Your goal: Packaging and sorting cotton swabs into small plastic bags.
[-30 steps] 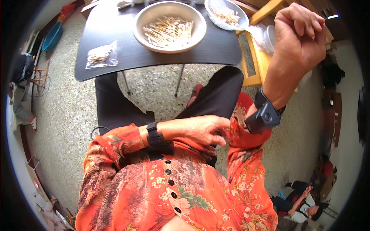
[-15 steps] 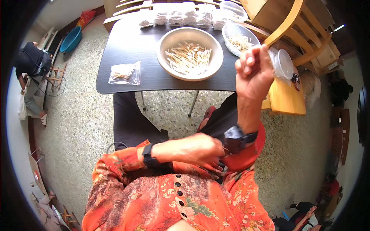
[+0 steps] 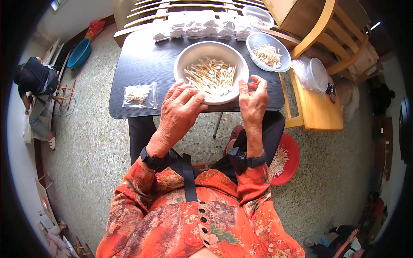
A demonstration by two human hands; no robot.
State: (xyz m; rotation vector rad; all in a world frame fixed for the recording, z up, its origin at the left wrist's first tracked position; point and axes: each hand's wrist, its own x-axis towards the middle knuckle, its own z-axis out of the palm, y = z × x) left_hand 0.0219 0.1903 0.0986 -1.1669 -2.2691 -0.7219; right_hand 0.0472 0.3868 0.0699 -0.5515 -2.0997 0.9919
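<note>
Bright, even daylight over my view, shadows soft. Mild glare on the white bowl [image 3: 211, 72] rim and dark table [image 3: 142, 64]. Centre sharp. Strong fisheye: straight edges bend near the rim, corners fall to black vignette, far floor [image 3: 344, 172] slightly soft.

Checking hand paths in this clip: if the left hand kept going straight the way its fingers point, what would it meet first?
Probably the near rim of the metal bowl of cotton swabs; the left hand already overlaps that rim, though its height above is unclear.

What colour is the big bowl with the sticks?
The big bowl is white, seen in the head view.
</note>
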